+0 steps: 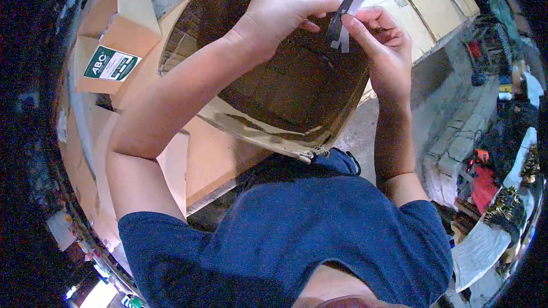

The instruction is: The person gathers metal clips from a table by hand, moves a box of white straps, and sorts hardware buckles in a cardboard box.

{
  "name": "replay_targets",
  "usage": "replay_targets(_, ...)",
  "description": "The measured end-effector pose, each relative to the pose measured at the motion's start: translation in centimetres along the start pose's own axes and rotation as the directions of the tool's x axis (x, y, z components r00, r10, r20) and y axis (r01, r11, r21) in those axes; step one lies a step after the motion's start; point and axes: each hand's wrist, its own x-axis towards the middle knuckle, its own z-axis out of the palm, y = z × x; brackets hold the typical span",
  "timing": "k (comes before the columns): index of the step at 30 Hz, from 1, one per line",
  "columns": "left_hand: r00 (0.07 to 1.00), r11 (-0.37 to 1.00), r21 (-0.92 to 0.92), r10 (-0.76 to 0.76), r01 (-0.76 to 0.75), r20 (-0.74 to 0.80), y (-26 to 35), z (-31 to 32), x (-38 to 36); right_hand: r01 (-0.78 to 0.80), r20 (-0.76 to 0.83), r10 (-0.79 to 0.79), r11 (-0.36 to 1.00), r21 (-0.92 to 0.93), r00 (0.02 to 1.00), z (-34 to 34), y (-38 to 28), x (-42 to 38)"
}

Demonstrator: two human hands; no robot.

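Observation:
Two thin, flat, dark grey strips (345, 11) with paler ends cross each other between my hands. I cannot make out what kind of thing they are. My left hand (279, 8) pinches them from the left with thumb and fingertips, near their upper part. From the right, my right hand (382, 34) grips them, its thumb lying across the front and its other fingers curled behind. Both hands are held over a large open cardboard box (285, 85), whose brown inside shows below the strips.
A smaller cardboard carton (131, 17) with a green and white ABC label (112, 64) stands at the left. Flat cardboard (439, 0) lies beyond the box. Grey blocks (451, 137), a red item (484, 185) and brass-coloured pieces (505, 208) are at the right.

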Motion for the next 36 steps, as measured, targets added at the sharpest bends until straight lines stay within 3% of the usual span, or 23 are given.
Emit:
replay_targets(5, 0.999, 0.999, -0.017, -0.034, 0.035, 0.027, 0.2, -0.1, 0.1, 0.037, 0.034, -0.036, 0.999, -0.037, 0.999, -0.4, 0.4, 0.1)
replay_targets(7, 0.993, 0.990, -0.080, -0.118, 0.119, 0.018, 0.8, -0.2, 0.0, 0.031, 0.039, -0.029, 0.998, -0.053, 0.999, -0.8, 0.6, 0.3)
replay_targets(9, 0.991, 0.983, -0.127, -0.135, 0.133, -0.006, -0.6, -0.6, 0.7, 0.163, 0.010, -0.163, 0.986, -0.033, 0.987, -1.4, 0.9, 0.5)
replay_targets(11, 0.989, 0.984, -0.131, -0.127, 0.117, -0.074, -4.1, -1.2, 1.9, 0.185, -0.055, -0.186, 0.982, -0.021, 0.981, -1.2, 0.0, 0.4)
replay_targets(12, 0.937, 0.936, 0.105, -0.321, 0.337, -0.140, -3.7, -1.1, 1.5, 0.208, -0.118, -0.208, 0.978, -0.011, 0.971, -1.1, -0.3, 0.5)
replay_targets(14, 0.842, 0.825, -0.225, -0.539, 0.519, -0.033, -7.4, -1.8, 1.5, 0.202, -0.103, -0.207, 0.978, -0.050, 0.973, -2.2, 0.7, 0.8)
replay_targets(15, 0.839, 0.821, -0.230, -0.543, 0.522, -0.037, -7.8, -1.8, 1.6, 0.238, -0.091, -0.247, 0.967, -0.092, 0.965, -2.6, 1.2, 0.8)
replay_targets(17, 0.863, 0.857, -0.111, -0.505, 0.503, 0.011, -8.5, -5.4, -1.1, 0.266, -0.071, -0.276, 0.955, -0.132, 0.958, -3.3, 2.0, 0.8)
replay_targets(18, 0.872, 0.871, -0.052, -0.488, 0.489, 0.038, -9.2, -0.5, 2.5, 0.283, -0.042, -0.287, 0.955, -0.088, 0.957, -3.5, 2.4, 0.8)
replay_targets(22, 0.890, 0.898, 0.184, -0.429, 0.400, 0.157, -10.7, 0.0, 1.4, 0.238, 0.023, -0.241, 0.969, 0.071, 0.970, -3.9, 3.4, 1.0)
replay_targets(25, 0.883, 0.888, 0.348, -0.396, 0.299, 0.253, -11.7, -0.5, 1.0, 0.203, 0.010, -0.204, 0.978, 0.034, 0.979, -3.9, 3.6, 1.0)
replay_targets(29, 0.839, 0.842, 0.526, -0.370, 0.121, 0.399, -13.2, -0.5, 1.3, 0.203, 0.014, -0.203, 0.979, -0.003, 0.979, -3.1, 3.6, 0.6)
replay_targets(31, 0.806, 0.805, 0.593, -0.360, 0.014, 0.470, -13.9, -0.2, 2.1, 0.286, -0.013, -0.293, 0.941, -0.184, 0.956, -2.8, 3.7, 0.7)
replay_targets(34, 0.742, 0.732, 0.663, -0.357, -0.154, 0.567, -14.3, 2.2, 1.5, 0.294, -0.080, -0.324, 0.920, -0.260, 0.943, -3.0, 4.3, 0.8)
replay_targets(36, 0.690, 0.674, 0.686, -0.359, -0.274, 0.628, -14.5, 3.0, 1.1, 0.310, -0.090, -0.335, 0.925, -0.221, 0.938, -3.1, 4.8, 0.9)
